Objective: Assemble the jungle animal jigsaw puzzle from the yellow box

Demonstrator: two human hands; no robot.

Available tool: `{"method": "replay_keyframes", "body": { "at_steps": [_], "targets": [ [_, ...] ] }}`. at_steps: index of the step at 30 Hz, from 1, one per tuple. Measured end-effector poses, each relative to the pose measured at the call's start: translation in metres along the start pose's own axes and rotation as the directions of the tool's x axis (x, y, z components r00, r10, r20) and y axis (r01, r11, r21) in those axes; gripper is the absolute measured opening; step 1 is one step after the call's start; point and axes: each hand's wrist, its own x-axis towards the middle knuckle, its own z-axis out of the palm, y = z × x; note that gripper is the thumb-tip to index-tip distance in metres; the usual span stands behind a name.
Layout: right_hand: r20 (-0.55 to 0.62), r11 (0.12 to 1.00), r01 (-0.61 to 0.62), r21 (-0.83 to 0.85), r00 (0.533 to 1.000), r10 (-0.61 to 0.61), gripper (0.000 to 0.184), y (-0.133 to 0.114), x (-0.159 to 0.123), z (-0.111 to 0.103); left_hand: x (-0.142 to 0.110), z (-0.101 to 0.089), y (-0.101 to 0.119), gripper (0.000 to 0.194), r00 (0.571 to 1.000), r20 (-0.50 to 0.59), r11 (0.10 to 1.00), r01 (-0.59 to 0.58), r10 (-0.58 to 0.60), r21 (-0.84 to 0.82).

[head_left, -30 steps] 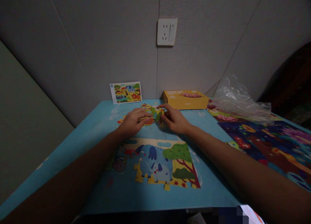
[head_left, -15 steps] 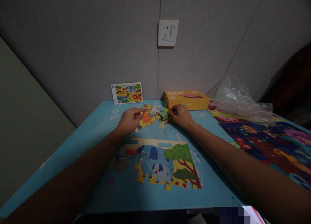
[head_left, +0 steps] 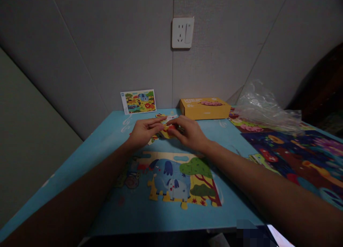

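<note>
My left hand and my right hand meet over a small heap of loose puzzle pieces at the far side of the blue table. Both hands have curled fingers pinching a yellow puzzle piece between them. Nearer to me lies a partly assembled puzzle with a blue elephant and a green tree. Most of the loose pieces are hidden under my hands.
A reference picture card leans on the wall. A yellow box sits at the back, a crumpled clear plastic bag to its right. A dark colourful finished puzzle covers the right side. A wall socket is above.
My right hand slid left from beside the yellow box to meet my left hand; both now grip one yellow piece over the heap.
</note>
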Motion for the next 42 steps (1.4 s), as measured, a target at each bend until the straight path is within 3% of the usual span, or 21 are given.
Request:
{"method": "replay_keyframes", "body": {
  "at_steps": [3,5,7,10,15,18,22,27,30,32,35,38,42],
  "targets": [
    [-0.132,0.983,-0.169,-0.068,0.978,0.159,0.022,0.017,0.0,-0.005,0.005,-0.004,-0.007,0.044,0.997,-0.079,0.991,-0.005,0.016,0.131],
    [-0.197,0.933,-0.345,-0.103,0.926,0.321,0.022,0.034,0.0,-0.008,0.008,-0.009,-0.012,0.036,0.991,-0.122,0.947,-0.014,0.056,0.322],
    [-0.173,0.857,-0.495,-0.143,0.865,0.471,0.021,0.051,-0.002,-0.009,0.011,-0.013,-0.016,0.032,0.991,-0.115,0.86,-0.002,0.07,0.51],
    [-0.063,0.79,-0.569,-0.228,0.818,0.571,0.017,0.068,-0.004,-0.007,0.011,-0.015,-0.019,0.036,0.994,-0.104,0.709,0.088,-0.021,0.7],
    [-0.115,0.766,-0.514,-0.387,0.851,0.513,0.024,0.069,-0.006,-0.001,0.005,-0.008,-0.014,0.063,0.972,-0.075,0.523,0.184,-0.222,0.832],
    [-0.097,0.795,-0.475,-0.378,0.874,0.476,0.024,0.063,-0.005,0.001,0.003,-0.006,-0.012,0.068,0.971,-0.045,0.505,0.162,-0.236,0.848],
    [-0.068,0.879,-0.343,-0.332,0.938,0.34,0.024,0.054,-0.002,0.001,0.003,-0.007,-0.01,0.065,0.975,-0.04,0.527,0.153,-0.219,0.836],
    [0.046,0.968,-0.145,-0.204,0.986,0.158,0.036,0.035,0.0,0.005,0.004,-0.007,-0.009,0.059,0.997,0.003,0.598,0.041,-0.073,0.801],
    [0.143,0.994,-0.093,-0.059,0.985,0.101,0.047,0.024,-0.001,0.009,0.003,-0.006,-0.01,0.046,0.996,0.067,0.644,-0.085,0.053,0.76],
    [0.178,0.996,-0.086,-0.01,0.98,0.087,0.042,0.019,-0.001,0.01,0.003,-0.006,-0.011,0.044,0.989,0.121,0.644,-0.147,0.084,0.751],
    [0.049,0.988,-0.144,-0.057,0.988,0.147,0.032,0.02,0.001,0.006,0.002,-0.005,-0.015,0.065,0.988,0.153,0.61,-0.143,0.036,0.78],
    [-0.15,0.939,-0.32,-0.127,0.942,0.301,0.029,0.032,0.001,-0.001,0.002,-0.005,-0.019,0.078,0.992,0.096,0.563,-0.032,-0.084,0.826],
    [-0.131,0.815,-0.52,-0.256,0.854,0.504,0.021,0.055,-0.003,-0.004,0.002,-0.007,-0.019,0.067,0.987,0.06,0.547,0.033,-0.151,0.836]
  ]
}}
